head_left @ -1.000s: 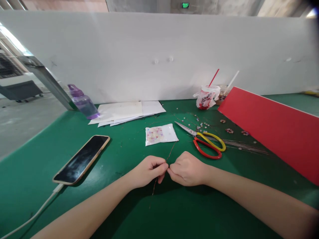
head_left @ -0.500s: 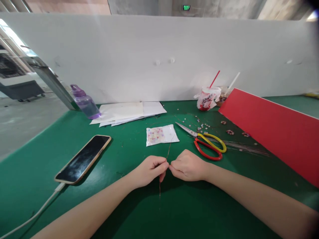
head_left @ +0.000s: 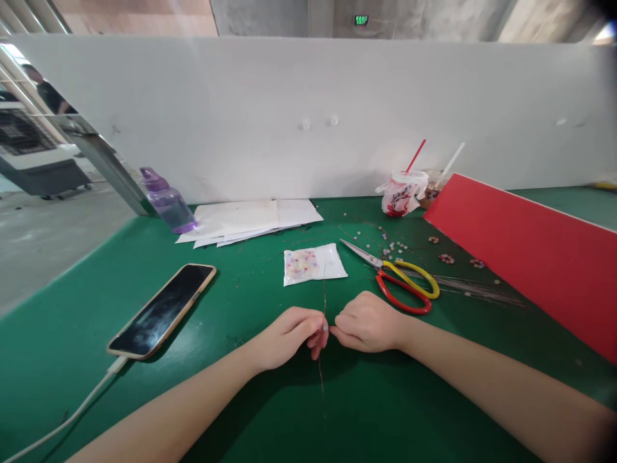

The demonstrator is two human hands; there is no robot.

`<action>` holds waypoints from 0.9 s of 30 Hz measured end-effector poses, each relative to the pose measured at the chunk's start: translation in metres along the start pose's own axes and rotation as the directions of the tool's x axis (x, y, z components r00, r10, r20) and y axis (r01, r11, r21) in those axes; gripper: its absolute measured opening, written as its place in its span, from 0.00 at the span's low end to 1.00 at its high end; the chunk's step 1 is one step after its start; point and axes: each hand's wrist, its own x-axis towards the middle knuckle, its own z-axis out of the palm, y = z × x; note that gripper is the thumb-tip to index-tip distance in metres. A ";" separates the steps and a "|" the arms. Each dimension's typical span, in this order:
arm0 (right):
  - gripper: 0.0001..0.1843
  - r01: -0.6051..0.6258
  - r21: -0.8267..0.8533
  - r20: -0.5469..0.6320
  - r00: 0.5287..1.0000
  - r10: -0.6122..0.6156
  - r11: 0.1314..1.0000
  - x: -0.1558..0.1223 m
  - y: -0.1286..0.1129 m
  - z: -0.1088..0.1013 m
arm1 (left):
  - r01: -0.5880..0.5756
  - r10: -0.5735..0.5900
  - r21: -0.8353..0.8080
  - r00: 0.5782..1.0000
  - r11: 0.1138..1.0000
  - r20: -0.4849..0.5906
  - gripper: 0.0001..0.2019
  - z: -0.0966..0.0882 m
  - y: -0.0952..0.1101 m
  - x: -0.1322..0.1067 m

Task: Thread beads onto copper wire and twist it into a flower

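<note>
My left hand (head_left: pixel 294 334) is closed in a pinch on a thin copper-coloured wire (head_left: pixel 324 296). One end of the wire rises in front of the small packet, and the other hangs below the fingers. A tiny pale bead (head_left: pixel 325 328) shows at the left fingertips. My right hand (head_left: pixel 369 321) is closed, thumb and forefinger pinched together right beside that bead; what lies between them is too small to make out. Just beyond the hands lies a clear and white packet of coloured beads (head_left: pixel 308 263). Scissors (head_left: pixel 405 283) with red and yellow handles rest beyond my right hand.
Loose beads (head_left: pixel 395 247), bead rings (head_left: pixel 446 258) and a bundle of wires (head_left: pixel 477 287) lie at right, near a red board (head_left: pixel 525 251). A bagged cup (head_left: pixel 401 196), papers (head_left: pixel 241 217), a purple bottle (head_left: pixel 171 207) and a charging phone (head_left: pixel 164 312) stand or lie around.
My left hand has turned slightly, so the wire stands more upright and the pale bead now shows. The fingertips of both hands have parted a little. A person appears at far left.
</note>
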 end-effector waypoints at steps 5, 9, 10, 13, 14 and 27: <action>0.20 0.042 -0.028 -0.049 0.998 -0.044 0.999 0.000 -0.004 -0.001 | 0.011 -0.013 0.132 1.000 0.991 0.016 0.18 0.001 -0.008 0.000; 0.19 0.061 -0.051 -0.056 0.996 -0.064 0.997 -0.001 -0.006 -0.002 | -0.010 0.006 0.176 1.000 0.984 0.025 0.16 0.002 -0.010 0.000; 0.18 0.065 -0.051 -0.052 0.996 -0.068 0.997 -0.001 -0.006 -0.002 | -0.016 0.012 0.177 1.000 0.984 0.026 0.16 0.002 -0.009 0.000; 0.18 0.081 -0.054 -0.046 0.995 -0.084 0.995 -0.001 -0.005 -0.002 | -0.020 0.015 0.196 0.999 0.980 0.029 0.15 0.002 -0.008 0.001; 0.18 0.086 -0.057 -0.046 0.995 -0.089 0.995 -0.001 -0.005 -0.002 | -0.018 0.012 0.210 0.999 0.978 0.030 0.15 0.002 -0.007 0.001; 0.18 0.083 -0.065 -0.056 0.995 -0.086 0.994 -0.001 -0.007 0.000 | 0.000 -0.013 0.310 0.999 0.951 0.039 0.18 0.001 -0.008 0.000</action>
